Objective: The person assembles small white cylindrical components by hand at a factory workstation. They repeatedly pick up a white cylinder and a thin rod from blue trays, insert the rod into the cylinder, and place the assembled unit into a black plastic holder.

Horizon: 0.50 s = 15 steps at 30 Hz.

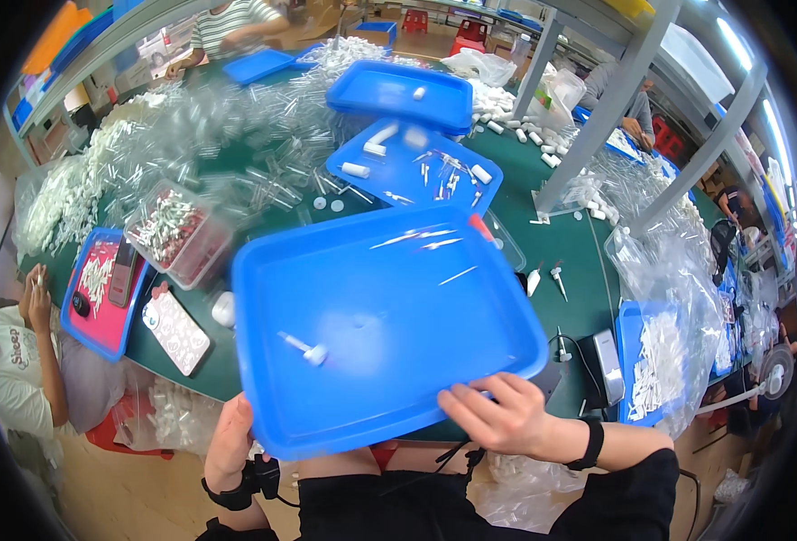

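A large blue plastic tray is tilted in front of me, held between both hands. My left hand grips its near left corner, with some fingers hidden behind the rim. Over the near right rim curl the fingers of my right hand. Inside the tray lie a small white capped piece with a clear stem and several thin white sticks. Just beyond it, a flat blue tray carries white cylinders and slim dark-and-white pieces, and another blue tray rests partly over that one.
Clear plastic tubes heap across the green table. A clear box of small parts, a phone in a patterned case and a pink-lined tray sit left. Right stand a metal post and a white-filled tray. Co-workers sit around.
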Available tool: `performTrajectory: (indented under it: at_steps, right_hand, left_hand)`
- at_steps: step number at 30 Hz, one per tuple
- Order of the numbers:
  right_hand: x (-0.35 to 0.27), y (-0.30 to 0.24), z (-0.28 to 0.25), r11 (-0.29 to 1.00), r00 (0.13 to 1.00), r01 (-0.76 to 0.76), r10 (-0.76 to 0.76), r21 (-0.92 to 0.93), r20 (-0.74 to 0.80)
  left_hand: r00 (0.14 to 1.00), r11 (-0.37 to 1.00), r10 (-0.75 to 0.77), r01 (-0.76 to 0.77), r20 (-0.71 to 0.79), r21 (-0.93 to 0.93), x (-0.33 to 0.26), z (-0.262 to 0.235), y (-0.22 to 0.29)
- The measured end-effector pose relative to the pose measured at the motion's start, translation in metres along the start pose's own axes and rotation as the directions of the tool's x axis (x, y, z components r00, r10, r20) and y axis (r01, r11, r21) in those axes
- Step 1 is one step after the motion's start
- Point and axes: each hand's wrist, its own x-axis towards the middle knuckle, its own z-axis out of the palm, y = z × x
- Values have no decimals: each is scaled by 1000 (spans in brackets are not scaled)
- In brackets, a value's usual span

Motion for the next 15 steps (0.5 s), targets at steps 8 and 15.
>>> performTrajectory:
  at_steps: [8,15]
  right_hand:
    - [21,18,19,918,947,38,-159,394,278]
    - [88,141,51,730,787,-527,227,436,573]
  left_hand:
    - [978,996,36,-51,-205,-70,4,-13,-10]
    - [921,997,61,-73,-384,-17,-30,-27,12]
